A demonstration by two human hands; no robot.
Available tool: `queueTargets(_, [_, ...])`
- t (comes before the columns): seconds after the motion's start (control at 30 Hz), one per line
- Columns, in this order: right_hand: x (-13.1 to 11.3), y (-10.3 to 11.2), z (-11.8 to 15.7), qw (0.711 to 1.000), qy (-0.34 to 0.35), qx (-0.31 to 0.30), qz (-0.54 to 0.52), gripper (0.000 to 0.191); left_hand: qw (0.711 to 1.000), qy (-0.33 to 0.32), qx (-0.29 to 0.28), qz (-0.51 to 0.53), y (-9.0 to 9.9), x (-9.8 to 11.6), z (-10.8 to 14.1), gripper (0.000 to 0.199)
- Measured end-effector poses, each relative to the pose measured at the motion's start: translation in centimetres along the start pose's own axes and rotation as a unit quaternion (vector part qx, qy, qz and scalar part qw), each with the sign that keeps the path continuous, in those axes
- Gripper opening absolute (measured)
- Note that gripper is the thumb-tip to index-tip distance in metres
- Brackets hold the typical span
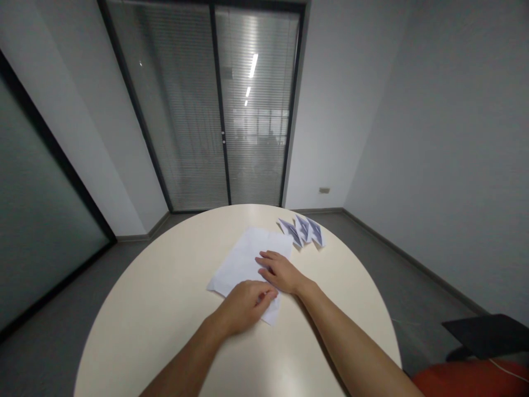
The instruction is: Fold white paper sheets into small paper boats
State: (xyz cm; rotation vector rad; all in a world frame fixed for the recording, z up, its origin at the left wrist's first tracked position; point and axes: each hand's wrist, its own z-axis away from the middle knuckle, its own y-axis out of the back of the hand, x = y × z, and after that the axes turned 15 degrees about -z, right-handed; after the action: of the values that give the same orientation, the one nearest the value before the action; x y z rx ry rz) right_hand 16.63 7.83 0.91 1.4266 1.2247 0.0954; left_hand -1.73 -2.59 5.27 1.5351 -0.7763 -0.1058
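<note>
A white sheet of paper [237,263] lies turned at an angle on the round table [165,286]. My left hand [246,306] is on its near part, fingers curled in and thumb close to them at the right edge of the paper; the fingertips are partly hidden. A corner of paper shows below that hand. Just beyond, my right hand [281,271] rests flat on the right side of the sheet with its fingers spread. Several folded paper pieces [303,230] with pointed ends sit side by side past the right hand.
The table's curved edge runs all round the work. Behind it stand glass panels with blinds [256,138] and a wall socket [324,190]. At the lower right are a red seat [467,380] and a black flat object [487,336].
</note>
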Motion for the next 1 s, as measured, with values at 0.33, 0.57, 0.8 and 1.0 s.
queueTargets(0.33, [-1.0,0.8,1.1,0.992,0.055,-0.037,-0.105,0.042,0.993,0.113,0.008,0.029,0.0,-5.9,1.0,0.04])
queueTargets(0.57, [-1.9,1.3,0.9,0.989,0.029,-0.049,-0.138,0.037,0.991,0.105,0.031,0.074,0.7,-5.3,0.4,0.041])
queueTargets(0.8, [-3.8,0.9,0.9,0.974,-0.011,-0.088,-0.21,0.024,0.981,0.102,0.011,-0.166,-2.2,-6.9,0.6,0.059])
queueTargets(1.0, [-3.1,-0.9,1.0,0.997,-0.012,-0.003,-0.082,0.048,0.981,0.05,-0.016,-0.186,-2.8,-4.9,0.7,0.058])
